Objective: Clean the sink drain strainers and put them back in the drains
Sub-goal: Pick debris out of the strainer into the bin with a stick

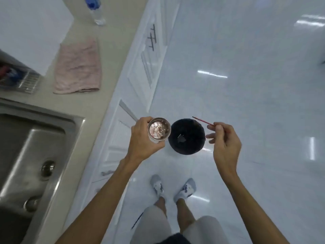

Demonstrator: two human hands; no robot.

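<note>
Steel and white tile, mostly. Glossy white floor (246, 120) filled the view from 12 to 5 o'clock. The steel sink (52, 120) sat at 8 to 9 o'clock, set into the beige counter (109, 55), well apart from where I stood. A pink towel (78, 67) lay flat on the counter at 10 o'clock.

The black bin (186, 138) stood on the floor at centre, ahead of my feet.

My left hand (142, 143) was wrapped round the strainer (159, 129), mouth up, with pale and reddish scraps inside. From my view it sat at the bin's 9 o'clock edge, just lapping the rim and not squarely over the opening. My right hand (225, 141) pinched a thin red stick (202, 121) between thumb and fingers, the other fingers loose. Its dark tip reached over the bin's rim at about 1 o'clock.

Risks, as I judged them:
- Tipping or prodding from this spot could have dropped scraps on the floor or the cabinet front, since the strainer was off-centre to the bin.
- Wet steel in a one-handed hold could have slipped into the bin.
- The stick was held lightly near its end, so a hard poke might have flicked bits outward or twisted it from my fingers.
- Both strainers were out or not, I could not tell.
</note>
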